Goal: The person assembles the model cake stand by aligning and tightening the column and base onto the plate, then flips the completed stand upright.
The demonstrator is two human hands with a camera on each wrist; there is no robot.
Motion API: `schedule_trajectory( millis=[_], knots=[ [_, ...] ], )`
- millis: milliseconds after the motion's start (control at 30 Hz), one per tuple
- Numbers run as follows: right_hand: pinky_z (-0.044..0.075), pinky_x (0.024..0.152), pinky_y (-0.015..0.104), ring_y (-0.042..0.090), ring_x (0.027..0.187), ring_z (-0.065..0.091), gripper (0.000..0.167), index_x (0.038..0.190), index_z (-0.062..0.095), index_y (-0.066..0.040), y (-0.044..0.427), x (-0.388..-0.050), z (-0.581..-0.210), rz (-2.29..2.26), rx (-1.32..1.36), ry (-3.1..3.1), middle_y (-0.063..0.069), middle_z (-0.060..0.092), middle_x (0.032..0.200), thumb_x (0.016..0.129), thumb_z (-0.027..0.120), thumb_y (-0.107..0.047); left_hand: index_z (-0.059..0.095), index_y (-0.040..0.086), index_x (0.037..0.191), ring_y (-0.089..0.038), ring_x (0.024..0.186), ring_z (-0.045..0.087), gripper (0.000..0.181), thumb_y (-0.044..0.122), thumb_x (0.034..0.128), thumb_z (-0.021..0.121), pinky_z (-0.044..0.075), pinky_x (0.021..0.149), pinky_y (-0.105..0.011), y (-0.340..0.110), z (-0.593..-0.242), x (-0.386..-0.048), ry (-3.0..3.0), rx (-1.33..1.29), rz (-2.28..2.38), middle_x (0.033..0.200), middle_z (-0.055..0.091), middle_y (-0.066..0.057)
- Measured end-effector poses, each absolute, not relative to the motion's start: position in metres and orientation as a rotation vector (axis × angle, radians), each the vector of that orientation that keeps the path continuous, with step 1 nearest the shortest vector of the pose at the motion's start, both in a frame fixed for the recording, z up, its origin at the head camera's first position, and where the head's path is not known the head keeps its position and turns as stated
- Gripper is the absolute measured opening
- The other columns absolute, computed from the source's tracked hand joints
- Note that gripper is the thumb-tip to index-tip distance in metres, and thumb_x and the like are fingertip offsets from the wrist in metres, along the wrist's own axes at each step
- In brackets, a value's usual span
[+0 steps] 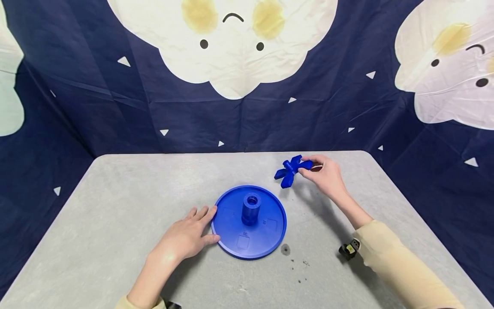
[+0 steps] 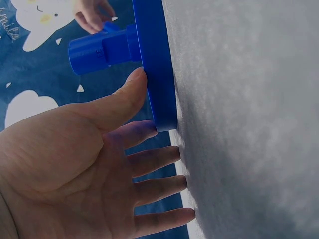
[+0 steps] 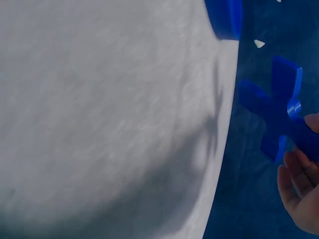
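A round blue tray (image 1: 231, 231) with a raised rim and a hollow upright post (image 1: 251, 210) at its middle lies on the grey table. My left hand (image 1: 187, 236) touches the tray's left rim, its fingers spread; in the left wrist view the thumb and index finger of that hand (image 2: 84, 144) meet the rim (image 2: 158, 74). Beyond the tray to the right, my right hand (image 1: 326, 176) pinches one arm of a blue cross-shaped piece (image 1: 289, 171). The right wrist view shows this piece (image 3: 274, 112) raised off the table, gripped by the fingers of the hand (image 3: 304, 194).
The grey table (image 1: 127, 206) has rounded far corners. A dark blue cloth (image 1: 193, 116) with clouds and triangles hangs behind and at both sides. Small dark stains (image 1: 285, 249) mark the tabletop to the right of the tray's near edge.
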State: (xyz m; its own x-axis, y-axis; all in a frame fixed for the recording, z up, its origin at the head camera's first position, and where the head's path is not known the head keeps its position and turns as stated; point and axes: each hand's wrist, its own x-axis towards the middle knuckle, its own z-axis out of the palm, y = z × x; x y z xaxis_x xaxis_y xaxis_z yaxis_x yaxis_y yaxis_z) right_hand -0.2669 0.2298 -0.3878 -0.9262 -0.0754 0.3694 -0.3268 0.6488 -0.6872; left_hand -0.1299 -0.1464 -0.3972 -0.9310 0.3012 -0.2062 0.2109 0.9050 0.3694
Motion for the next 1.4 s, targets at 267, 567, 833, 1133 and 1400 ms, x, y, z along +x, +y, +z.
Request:
schedule_trajectory(
  millis=[267, 567, 833, 1133, 1400],
  knots=[
    [0.057, 0.078, 0.011, -0.002, 0.082, 0.069, 0.040, 0.122, 0.072, -0.006, 0.216, -0.262, -0.371, 1.377, 0.345, -2.415, 0.012, 0.075, 0.099, 0.086, 0.084, -0.015, 0.040, 0.010, 0.159, -0.053, 0.150, 0.033, 0.078, 0.047, 0.0959, 0.068, 0.038, 0.113, -0.070, -0.146, -0.397, -0.130, 2.815, 0.387, 0.508, 0.162, 0.040, -0.023],
    [0.059, 0.079, 0.016, 0.004, 0.088, 0.074, 0.046, 0.129, 0.061, -0.001, 0.197, -0.249, -0.355, 1.716, 0.500, -2.243, -0.007, 0.070, 0.104, 0.087, 0.080, -0.002, 0.041, 0.011, 0.158, -0.052, 0.151, 0.033, 0.078, 0.048, 0.0955, 0.069, 0.038, 0.113, -0.070, -0.146, -0.396, -0.130, 2.816, 0.386, 0.508, 0.162, 0.040, -0.023],
    [0.059, 0.085, 0.019, 0.010, 0.092, 0.074, 0.043, 0.131, 0.066, -0.008, 0.181, -0.238, -0.344, 1.615, 0.704, -2.281, 0.007, 0.072, 0.109, 0.090, 0.077, -0.002, 0.041, 0.011, 0.159, -0.052, 0.151, 0.033, 0.078, 0.047, 0.0958, 0.069, 0.037, 0.113, -0.070, -0.146, -0.397, -0.129, 2.814, 0.385, 0.516, 0.163, 0.040, -0.023],
    [0.059, 0.097, 0.029, 0.011, 0.104, 0.072, 0.044, 0.131, 0.070, -0.014, 0.159, -0.225, -0.335, 1.480, 0.956, -2.332, 0.006, 0.074, 0.112, 0.089, 0.079, -0.004, 0.040, 0.011, 0.159, -0.052, 0.151, 0.032, 0.078, 0.046, 0.0957, 0.069, 0.037, 0.113, -0.071, -0.147, -0.400, -0.129, 2.814, 0.382, 0.521, 0.163, 0.040, -0.022],
    [0.057, 0.097, 0.032, 0.010, 0.106, 0.067, 0.042, 0.130, 0.072, -0.016, 0.141, -0.215, -0.335, 1.272, 1.177, -2.359, -0.004, 0.072, 0.118, 0.089, 0.080, -0.010, 0.040, 0.011, 0.159, -0.053, 0.150, 0.033, 0.078, 0.047, 0.0956, 0.068, 0.038, 0.113, -0.071, -0.147, -0.401, -0.130, 2.819, 0.388, 0.513, 0.163, 0.040, -0.022]
  ],
)
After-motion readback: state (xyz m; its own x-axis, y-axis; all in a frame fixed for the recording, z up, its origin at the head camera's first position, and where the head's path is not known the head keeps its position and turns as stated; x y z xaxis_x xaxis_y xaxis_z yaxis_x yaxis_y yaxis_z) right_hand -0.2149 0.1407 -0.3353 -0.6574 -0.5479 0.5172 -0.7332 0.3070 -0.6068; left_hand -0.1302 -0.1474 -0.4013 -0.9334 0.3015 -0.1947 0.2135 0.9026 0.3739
